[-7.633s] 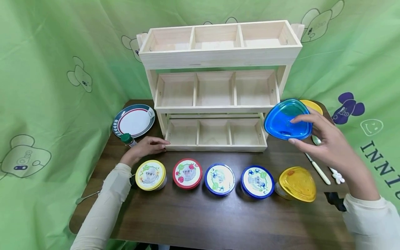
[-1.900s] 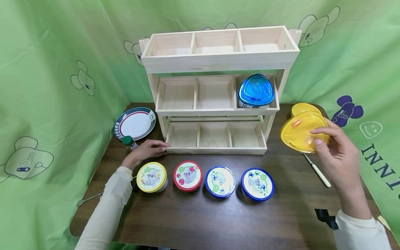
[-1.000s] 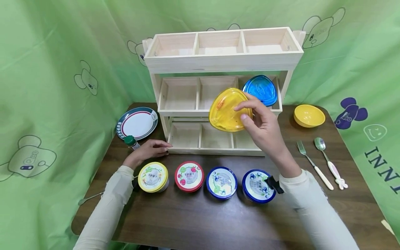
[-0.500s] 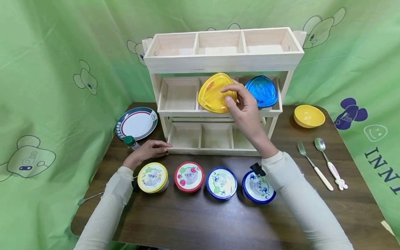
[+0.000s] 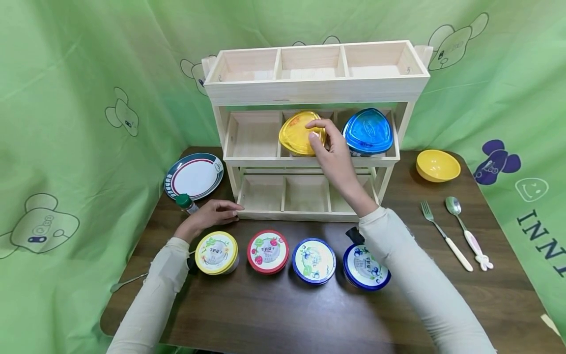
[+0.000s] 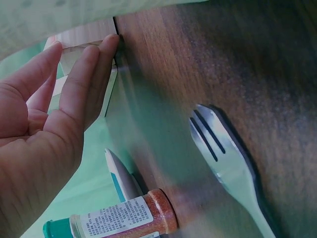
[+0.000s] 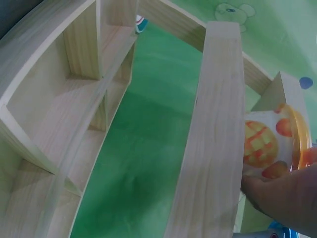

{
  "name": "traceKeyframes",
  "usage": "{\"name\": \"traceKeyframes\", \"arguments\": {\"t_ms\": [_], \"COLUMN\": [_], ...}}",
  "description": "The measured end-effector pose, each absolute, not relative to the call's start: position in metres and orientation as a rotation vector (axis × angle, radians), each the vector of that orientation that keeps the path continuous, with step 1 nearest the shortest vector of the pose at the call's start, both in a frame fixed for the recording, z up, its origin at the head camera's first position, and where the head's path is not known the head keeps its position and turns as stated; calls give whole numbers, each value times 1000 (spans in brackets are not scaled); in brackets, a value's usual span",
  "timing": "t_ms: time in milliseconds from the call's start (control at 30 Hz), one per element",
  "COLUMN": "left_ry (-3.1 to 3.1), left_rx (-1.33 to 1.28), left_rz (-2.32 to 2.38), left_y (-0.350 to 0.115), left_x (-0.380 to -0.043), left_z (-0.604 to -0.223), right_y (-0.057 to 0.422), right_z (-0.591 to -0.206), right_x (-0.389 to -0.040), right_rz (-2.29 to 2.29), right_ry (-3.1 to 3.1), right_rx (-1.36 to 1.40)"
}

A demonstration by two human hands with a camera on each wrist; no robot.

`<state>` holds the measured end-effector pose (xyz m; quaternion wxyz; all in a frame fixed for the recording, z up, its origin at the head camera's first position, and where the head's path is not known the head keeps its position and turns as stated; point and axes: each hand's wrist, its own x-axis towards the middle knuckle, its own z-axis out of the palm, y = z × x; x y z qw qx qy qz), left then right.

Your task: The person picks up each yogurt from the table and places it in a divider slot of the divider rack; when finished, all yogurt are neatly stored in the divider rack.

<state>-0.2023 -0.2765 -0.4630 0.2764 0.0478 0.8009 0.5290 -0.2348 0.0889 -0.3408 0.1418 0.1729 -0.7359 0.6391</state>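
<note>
My right hand [image 5: 332,152] grips a yellow-lidded tub [image 5: 297,132] by its right side, in the middle compartment of the middle tier of a three-tier wooden rack [image 5: 316,91]. In the right wrist view the tub's side [image 7: 262,148] shows orange fruit pictures, its lower part hidden behind the tier's front board [image 7: 210,129]. A blue-lidded tub [image 5: 368,130] sits in the compartment to the right. My left hand [image 5: 212,215], fingers [image 6: 79,82] extended, touches the left front corner of the bottom tier.
Along the table [image 5: 274,314] stand round tubs with yellow [image 5: 216,252], red [image 5: 268,251] and blue [image 5: 314,260] lids. A plate [image 5: 193,175], green-capped shaker [image 5: 185,201] and fork [image 6: 218,153] lie left; a bowl [image 5: 438,165], another fork [image 5: 446,236] and spoon [image 5: 468,233] right.
The blue-lidded tub came to the middle tier's right compartment. My right hand then lifted the yellow-lidded tub from the table's right and lowered it into the middle compartment. My left hand stayed put.
</note>
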Motion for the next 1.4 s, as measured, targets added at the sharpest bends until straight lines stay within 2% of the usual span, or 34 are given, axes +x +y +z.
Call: {"name": "traceKeyframes", "arguments": {"t_ms": [533, 733, 967, 1200, 1400], "left_ry": [2128, 2133, 2137, 2136, 2135], "left_rx": [151, 135, 158, 139, 140], "left_rz": [1453, 1449, 1435, 1443, 1445], "left_y": [-277, -275, -276, -277, -277], "left_x": [-205, -208, -207, -205, -202], "left_z": [-467, -464, -465, -465, -464], "right_y": [96, 109, 147, 198, 239], "right_z": [-324, -322, -318, -319, -334], "right_x": [-218, -210, -195, -166, -135], "right_rz": [1780, 1754, 1720, 1634, 1737], "right_ry": [-2127, -1933, -1813, -1815, -1794], "right_rx": [535, 650, 633, 464, 303]}}
